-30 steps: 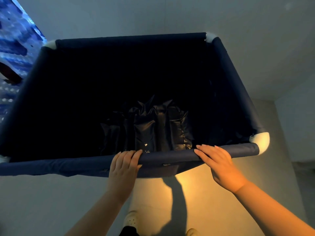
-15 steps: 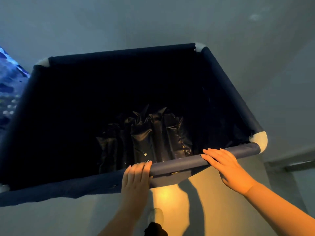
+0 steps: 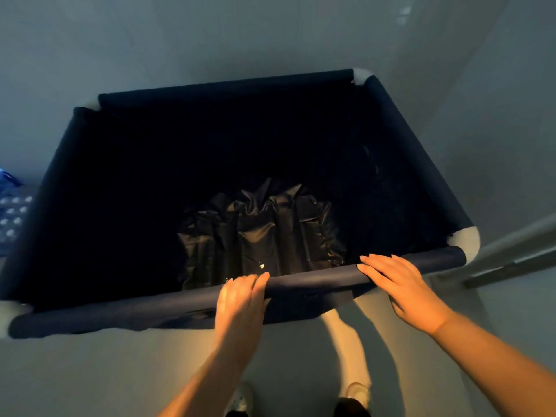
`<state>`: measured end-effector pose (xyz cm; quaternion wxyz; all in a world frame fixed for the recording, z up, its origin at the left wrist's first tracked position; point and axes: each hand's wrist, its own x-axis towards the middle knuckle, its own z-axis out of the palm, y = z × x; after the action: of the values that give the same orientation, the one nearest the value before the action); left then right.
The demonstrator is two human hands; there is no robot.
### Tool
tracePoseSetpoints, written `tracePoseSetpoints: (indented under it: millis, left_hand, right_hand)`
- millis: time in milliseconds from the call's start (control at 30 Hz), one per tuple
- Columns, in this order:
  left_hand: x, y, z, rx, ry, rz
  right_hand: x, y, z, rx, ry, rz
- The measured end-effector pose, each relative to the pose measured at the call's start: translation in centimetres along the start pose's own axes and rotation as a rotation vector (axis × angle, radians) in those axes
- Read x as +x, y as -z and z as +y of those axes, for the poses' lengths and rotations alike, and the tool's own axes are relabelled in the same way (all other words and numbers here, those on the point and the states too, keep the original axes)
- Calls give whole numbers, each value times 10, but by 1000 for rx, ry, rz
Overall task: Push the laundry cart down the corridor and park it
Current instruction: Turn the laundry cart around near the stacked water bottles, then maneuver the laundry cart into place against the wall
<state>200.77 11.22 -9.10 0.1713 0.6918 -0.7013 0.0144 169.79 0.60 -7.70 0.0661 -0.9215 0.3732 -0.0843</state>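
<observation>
The laundry cart [image 3: 313, 282] is a deep navy fabric bin on a tube frame with white corner joints, filling the middle of the view. A dark shiny padded garment [image 3: 261, 233] lies crumpled at its bottom. My left hand [image 3: 240, 299] grips the near top rail at its middle, fingers curled over it. My right hand [image 3: 403, 284] rests on the same rail further right, fingers laid flat over the top, close to the near right corner joint [image 3: 464, 240].
Pale floor surrounds the cart. A grey door threshold or rail [image 3: 511, 254] runs diagonally at the right, beside the cart's near right corner. A blue patterned surface [image 3: 12, 212] shows at the left edge. My feet in white shoes [image 3: 356, 392] stand below the rail.
The cart has rolled forward and swung right; the blue patterned area has slid almost out of view at the left, and the grey threshold at the right came closer. Both hands stayed on the rail.
</observation>
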Motion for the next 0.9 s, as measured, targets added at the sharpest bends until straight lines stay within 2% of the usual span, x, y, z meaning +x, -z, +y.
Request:
tracePoseSetpoints:
  millis: [233,400,667,900]
  left_hand:
    - [54,-24,57,27,-96,-71]
    - [90,-28,87,63,-134,-136]
    - [125,-37,117,93,-148,-216]
    - [138,-42,118,80,-177,-276]
  right_hand:
    - [-34,13,65,101,-126,69]
    - [-56,15,94,87,-165,30]
    - [-75,18,114,137,-287,3]
    - [-77,24,113,115,-342,11]
